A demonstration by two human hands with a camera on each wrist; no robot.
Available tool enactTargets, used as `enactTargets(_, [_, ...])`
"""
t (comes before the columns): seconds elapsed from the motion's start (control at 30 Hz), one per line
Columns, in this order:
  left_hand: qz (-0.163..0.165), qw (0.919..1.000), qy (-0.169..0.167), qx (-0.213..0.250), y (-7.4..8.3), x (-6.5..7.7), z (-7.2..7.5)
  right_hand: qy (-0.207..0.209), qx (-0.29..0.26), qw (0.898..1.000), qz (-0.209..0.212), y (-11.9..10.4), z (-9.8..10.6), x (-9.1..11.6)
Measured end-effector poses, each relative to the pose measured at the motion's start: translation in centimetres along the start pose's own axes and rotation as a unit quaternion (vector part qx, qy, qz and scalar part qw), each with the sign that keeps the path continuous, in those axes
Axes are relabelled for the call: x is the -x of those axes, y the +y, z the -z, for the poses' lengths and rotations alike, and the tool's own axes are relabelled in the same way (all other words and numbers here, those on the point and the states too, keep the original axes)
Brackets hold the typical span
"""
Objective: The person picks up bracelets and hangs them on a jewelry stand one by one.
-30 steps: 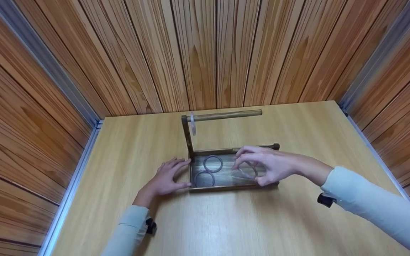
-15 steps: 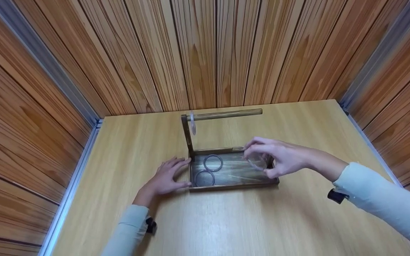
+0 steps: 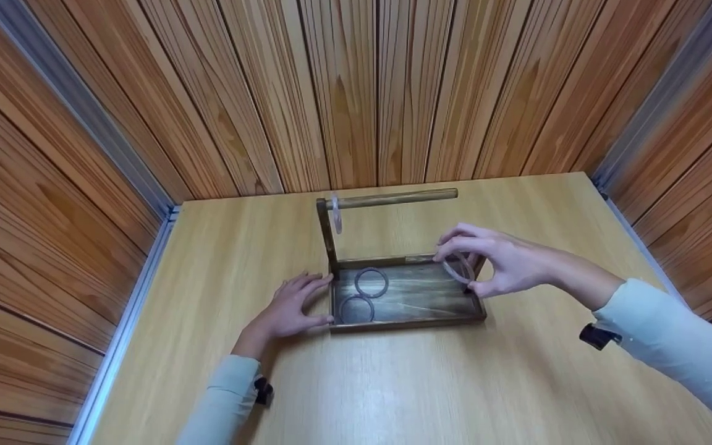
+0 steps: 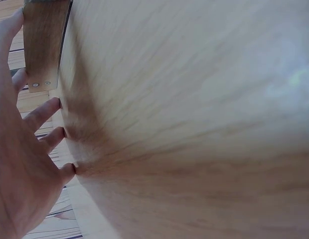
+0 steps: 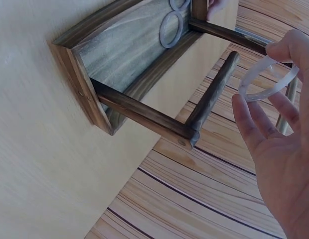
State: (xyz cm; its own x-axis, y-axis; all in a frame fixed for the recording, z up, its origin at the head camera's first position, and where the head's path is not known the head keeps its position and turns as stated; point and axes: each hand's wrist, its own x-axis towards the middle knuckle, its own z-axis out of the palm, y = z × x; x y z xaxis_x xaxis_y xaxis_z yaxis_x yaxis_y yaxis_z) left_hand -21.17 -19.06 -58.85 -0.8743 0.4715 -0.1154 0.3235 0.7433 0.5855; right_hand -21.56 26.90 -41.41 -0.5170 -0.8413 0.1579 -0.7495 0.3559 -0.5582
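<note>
My right hand (image 3: 504, 262) pinches a pale translucent bangle (image 3: 451, 273) between thumb and fingertips, above the right end of a dark wooden tray (image 3: 418, 298). In the right wrist view, this bangle (image 5: 256, 68) is tilted and apart from the stand's bars. My left hand (image 3: 291, 310) rests on the table, fingers spread, with thumb and index fingertip at the tray's left end. Two greyish bangles, a rear one (image 3: 356, 283) and a front one (image 3: 342, 309), lie side by side in the tray's left half. Another bangle (image 3: 337, 216) hangs near the post on the upper bar (image 3: 399, 199).
A tall post (image 3: 326, 238) rises at the tray's back left and carries the upper bar. A shorter post (image 5: 144, 114) with a lower bar (image 5: 214, 92) stands at the right end. The light wooden table (image 3: 368, 383) is bounded by plank walls (image 3: 356, 93).
My right hand has lifted the bangle up and moved it to the right and back, over the tray's right end. My left hand has stayed in place.
</note>
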Motion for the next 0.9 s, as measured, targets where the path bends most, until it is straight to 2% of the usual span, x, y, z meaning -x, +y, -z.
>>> enactTargets(0.2, [-0.005, 1.0, -0.001, 0.008, 0.0, 0.0, -0.1, 0.044, 0.024, 0.999, 0.019, 0.3, 0.4, 0.2])
enactTargets(0.57, [-0.002, 0.9999, 0.002, 0.01, 0.2, -0.2, -0.1, 0.094, 0.023, 0.994, 0.049, 0.9, 1.8, 0.9])
enactTargets(0.9, [-0.009, 0.9999, 0.005, 0.004, 0.0, -0.1, 0.0, 0.141, 0.018, 0.989, 0.044, 1.4, 2.4, 1.4])
